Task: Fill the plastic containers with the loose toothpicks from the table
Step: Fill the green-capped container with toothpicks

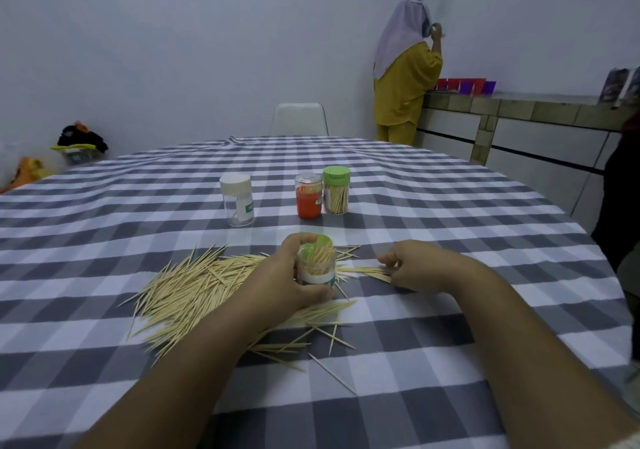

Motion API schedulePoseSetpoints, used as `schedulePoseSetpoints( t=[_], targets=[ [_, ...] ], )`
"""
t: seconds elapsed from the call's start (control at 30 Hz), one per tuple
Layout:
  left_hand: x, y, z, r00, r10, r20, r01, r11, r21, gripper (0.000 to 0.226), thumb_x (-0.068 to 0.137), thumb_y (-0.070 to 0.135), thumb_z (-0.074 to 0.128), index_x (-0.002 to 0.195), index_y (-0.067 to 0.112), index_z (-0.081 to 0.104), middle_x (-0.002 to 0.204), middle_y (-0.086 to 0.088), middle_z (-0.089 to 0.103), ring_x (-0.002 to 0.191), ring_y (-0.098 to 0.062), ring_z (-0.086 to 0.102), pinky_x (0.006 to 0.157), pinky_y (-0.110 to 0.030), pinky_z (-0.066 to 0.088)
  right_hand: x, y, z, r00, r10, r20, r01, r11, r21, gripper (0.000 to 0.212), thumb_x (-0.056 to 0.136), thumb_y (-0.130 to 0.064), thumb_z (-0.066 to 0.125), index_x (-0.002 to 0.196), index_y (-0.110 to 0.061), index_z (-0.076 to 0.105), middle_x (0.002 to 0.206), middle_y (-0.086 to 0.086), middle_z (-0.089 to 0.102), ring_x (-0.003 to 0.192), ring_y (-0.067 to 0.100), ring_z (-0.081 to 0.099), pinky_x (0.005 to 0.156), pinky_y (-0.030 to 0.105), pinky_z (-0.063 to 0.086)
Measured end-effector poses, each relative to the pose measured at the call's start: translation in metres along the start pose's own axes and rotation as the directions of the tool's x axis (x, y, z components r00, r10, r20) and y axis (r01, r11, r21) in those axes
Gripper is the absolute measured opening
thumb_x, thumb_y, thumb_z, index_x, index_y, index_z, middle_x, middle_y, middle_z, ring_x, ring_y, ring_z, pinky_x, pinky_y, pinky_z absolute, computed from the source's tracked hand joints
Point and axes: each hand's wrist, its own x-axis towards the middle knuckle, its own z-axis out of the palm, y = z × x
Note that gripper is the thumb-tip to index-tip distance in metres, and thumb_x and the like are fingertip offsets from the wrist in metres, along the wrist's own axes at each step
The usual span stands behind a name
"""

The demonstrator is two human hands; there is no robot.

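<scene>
While gripping open container in left hand, pinching toothpicks with right hand just beside, risking tipping and spilling.

Both bare forearms reach out from the near edge, angling in toward the middle. The left hand sits palm turned inward, fingers curled over the far side and thumb wrapped across the near side of the open container, gripping it upright. The right hand lies low, just to the right of it, knuckles up, wrist bent slightly, fingers curled down and inward with the fingertips pinching at a small bunch of toothpicks. The two hands are near each other but apart.
</scene>
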Motion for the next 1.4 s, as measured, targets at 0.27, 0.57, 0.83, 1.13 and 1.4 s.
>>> schedulePoseSetpoints(
  t=[0.27,0.57,0.83,1.13,1.4],
  targets=[
    [0.002,-0.002,-0.009,1.0,-0.024,0.004,0.024,1.0,0.001,0.073,0.069,0.035,0.083,0.122,0.047,0.035,0.092,0.023,0.054,0.083,0.004,0.058,0.067,-0.012,0.047,0.016,-0.015,0.017,0.991,-0.046,-0.122,0.039,0.997,-0.062,0.03,0.093,-0.007,0.049,0.112,-0.018,0.07,0.108,0.006,0.068,0.098,0.024,0.061,0.076,0.027,0.046],
    [0.0,-0.005,-0.013,0.999,-0.03,0.011,0.031,0.999,-0.009,0.072,0.068,0.033,0.084,0.12,0.047,0.035,0.094,0.021,0.056,0.086,0.0,0.06,0.072,-0.017,0.051,0.033,-0.028,0.037,0.953,-0.164,-0.255,0.184,0.981,0.057,0.03,0.096,-0.013,0.044,0.11,-0.015,0.071,0.11,0.007,0.063,0.096,0.024,0.058,0.077,0.029,0.046],
    [0.0,-0.004,-0.013,0.999,-0.027,0.017,0.027,0.999,-0.02,0.072,0.069,0.033,0.084,0.121,0.046,0.036,0.095,0.02,0.057,0.087,0.002,0.06,0.072,-0.014,0.049,0.038,-0.024,0.028,0.952,-0.076,-0.295,0.113,0.988,0.109,0.048,0.098,-0.039,0.043,0.139,-0.013,0.046,0.144,0.006,0.043,0.131,0.024,0.038,0.108,0.042,0.033],
    [-0.003,-0.002,-0.013,1.0,-0.023,0.016,0.024,1.0,-0.018,0.071,0.069,0.033,0.083,0.121,0.045,0.035,0.092,0.024,0.054,0.085,0.005,0.058,0.068,-0.01,0.046,0.063,-0.037,0.016,0.985,-0.094,-0.147,0.079,0.991,-0.107,0.041,0.1,-0.015,0.038,0.14,-0.02,0.047,0.143,0.009,0.043,0.128,0.028,0.041,0.105,0.04,0.04],
    [-0.001,-0.004,-0.014,1.0,-0.024,0.013,0.024,1.0,-0.004,0.073,0.069,0.034,0.083,0.123,0.046,0.035,0.093,0.022,0.056,0.084,0.005,0.059,0.068,-0.011,0.047,0.05,-0.038,0.018,0.979,-0.083,-0.186,0.09,0.995,0.032,0.029,0.095,-0.01,0.048,0.114,-0.015,0.069,0.117,0.004,0.066,0.105,0.022,0.059,0.093,0.033,0.049]
  ],
)
